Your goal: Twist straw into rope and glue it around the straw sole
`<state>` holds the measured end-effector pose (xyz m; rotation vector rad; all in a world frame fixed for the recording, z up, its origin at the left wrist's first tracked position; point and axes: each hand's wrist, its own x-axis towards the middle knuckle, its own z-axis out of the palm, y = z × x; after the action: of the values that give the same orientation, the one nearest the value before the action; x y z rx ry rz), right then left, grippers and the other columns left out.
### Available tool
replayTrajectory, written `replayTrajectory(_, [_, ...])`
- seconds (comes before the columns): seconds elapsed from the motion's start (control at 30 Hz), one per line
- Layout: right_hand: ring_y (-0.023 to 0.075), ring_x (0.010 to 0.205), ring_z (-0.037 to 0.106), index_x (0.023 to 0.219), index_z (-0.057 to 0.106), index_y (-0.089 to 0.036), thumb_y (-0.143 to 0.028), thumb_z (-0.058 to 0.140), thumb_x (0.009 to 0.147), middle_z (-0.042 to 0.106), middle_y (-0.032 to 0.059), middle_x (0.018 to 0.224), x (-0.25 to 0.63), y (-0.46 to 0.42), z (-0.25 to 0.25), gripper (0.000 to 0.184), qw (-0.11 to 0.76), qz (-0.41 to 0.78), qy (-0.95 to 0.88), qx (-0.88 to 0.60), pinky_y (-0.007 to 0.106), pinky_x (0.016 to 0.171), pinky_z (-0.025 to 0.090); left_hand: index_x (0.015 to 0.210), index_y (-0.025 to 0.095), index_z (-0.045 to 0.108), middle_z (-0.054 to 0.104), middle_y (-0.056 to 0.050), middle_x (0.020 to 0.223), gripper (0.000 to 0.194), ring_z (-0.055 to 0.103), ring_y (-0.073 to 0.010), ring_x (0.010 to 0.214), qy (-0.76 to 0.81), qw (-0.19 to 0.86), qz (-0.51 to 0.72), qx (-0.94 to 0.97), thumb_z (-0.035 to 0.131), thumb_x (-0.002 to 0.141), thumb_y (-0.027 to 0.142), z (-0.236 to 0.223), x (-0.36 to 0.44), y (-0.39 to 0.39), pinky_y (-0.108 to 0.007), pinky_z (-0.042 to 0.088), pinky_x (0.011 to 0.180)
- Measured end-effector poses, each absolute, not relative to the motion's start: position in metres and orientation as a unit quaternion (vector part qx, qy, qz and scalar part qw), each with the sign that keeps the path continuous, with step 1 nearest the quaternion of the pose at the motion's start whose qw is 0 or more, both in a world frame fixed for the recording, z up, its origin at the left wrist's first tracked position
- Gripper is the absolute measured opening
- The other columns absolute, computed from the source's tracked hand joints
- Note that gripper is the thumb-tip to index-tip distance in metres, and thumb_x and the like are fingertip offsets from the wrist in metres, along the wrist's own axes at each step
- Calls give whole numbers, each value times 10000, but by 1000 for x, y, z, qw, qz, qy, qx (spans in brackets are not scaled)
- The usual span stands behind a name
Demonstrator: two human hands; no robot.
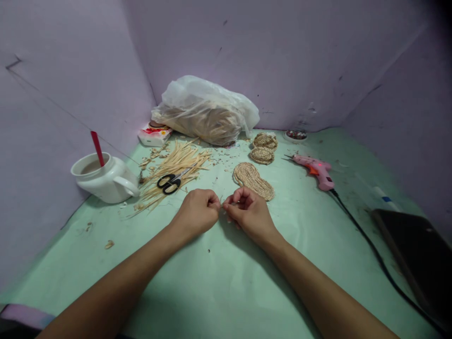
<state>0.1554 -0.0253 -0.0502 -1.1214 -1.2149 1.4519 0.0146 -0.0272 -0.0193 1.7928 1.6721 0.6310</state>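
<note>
My left hand is closed in a fist over the middle of the table, thumb and fingers pinched together. Almost touching it, my right hand pinches with thumb and forefinger. A thin strand shows between the two sets of fingertips; it is too small to tell its kind. Just beyond my right hand lies a sole-shaped piece of coiled braided straw. Behind it are smaller coiled straw pieces. Black-handled scissors rest on a loose pile of pale straw strips, beyond my left hand.
On the left stands a white pitcher holding a red-handled tool. A plastic bag of straw sits against the wall beside a small box. At right are a pink glue gun, its black cord and a dark flat object.
</note>
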Motion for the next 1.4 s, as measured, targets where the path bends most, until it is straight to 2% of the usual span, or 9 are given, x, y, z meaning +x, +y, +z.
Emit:
replayTrajectory(0.13, [77, 424, 461, 703, 555, -204, -191, 608, 666, 626, -11, 654, 155, -27, -53, 67, 451, 465, -587, -485, 208, 393, 334, 534, 165, 569, 512, 10, 496, 127, 431, -119, 508, 626, 301, 233, 681, 476, 619, 149, -18, 15, -27, -236, 289, 490])
replayTrajectory(0.23, [104, 509, 507, 820, 660, -201, -186, 576, 703, 654, 21, 738, 156, -28, -53, 145, 457, 376, -655, -469, 233, 470, 383, 513, 164, 566, 498, 12, 481, 135, 424, -117, 500, 622, 302, 229, 685, 476, 611, 143, -17, 15, -26, -237, 281, 487])
replayTrajectory(0.33, [135, 600, 546, 795, 677, -189, -201, 558, 735, 655, 43, 753, 157, -28, -53, 134, 441, 346, -684, -467, 254, 540, 406, 521, 160, 577, 498, 12, 479, 135, 420, -115, 495, 623, 301, 227, 685, 483, 618, 167, -17, 13, -24, -236, 282, 482])
replayTrajectory(0.6, [114, 571, 435, 694, 583, -191, -223, 525, 727, 521, -24, 616, 160, -25, -45, 74, 359, 475, -646, -478, 236, 520, 312, 584, 160, 597, 529, 10, 520, 133, 427, -116, 526, 614, 277, 254, 694, 483, 645, 189, -14, 13, -27, -235, 292, 502])
replayTrajectory(0.73, [95, 518, 388, 709, 578, -184, -222, 528, 695, 492, -41, 588, 161, -23, -45, 64, 362, 546, -603, -456, 227, 490, 285, 554, 154, 572, 509, 15, 523, 100, 408, -108, 536, 605, 355, 292, 650, 498, 618, 173, -15, 14, -25, -228, 283, 510])
replayTrajectory(0.83, [92, 517, 406, 694, 579, -184, -199, 549, 670, 500, -42, 576, 161, -22, -48, 42, 387, 534, -591, -464, 222, 488, 299, 534, 147, 554, 467, 30, 496, 70, 368, -91, 504, 594, 434, 301, 607, 513, 587, 169, -19, 15, -22, -220, 258, 483])
replayTrajectory(1.07, [89, 484, 455, 650, 564, -187, -206, 635, 626, 538, -33, 547, 158, -22, -53, 77, 423, 534, -545, -489, 215, 456, 365, 544, 156, 514, 377, 62, 381, 48, 284, -63, 385, 589, 531, 297, 532, 495, 565, 196, -21, 19, -22, -212, 190, 411])
replayTrajectory(1.27, [96, 474, 523, 663, 645, -176, -215, 649, 620, 615, -10, 565, 157, -22, -51, 58, 417, 587, -500, -482, 237, 492, 432, 531, 153, 505, 373, 64, 365, 51, 259, -48, 359, 590, 559, 306, 495, 508, 558, 196, -20, 20, -20, -208, 155, 395])
replayTrajectory(1.4, [112, 505, 559, 707, 694, -171, -225, 691, 594, 663, 9, 604, 158, -23, -49, 125, 418, 586, -507, -475, 250, 524, 454, 522, 152, 499, 373, 66, 363, 73, 254, -42, 352, 597, 554, 317, 485, 524, 569, 203, -21, 20, -19, -207, 148, 396])
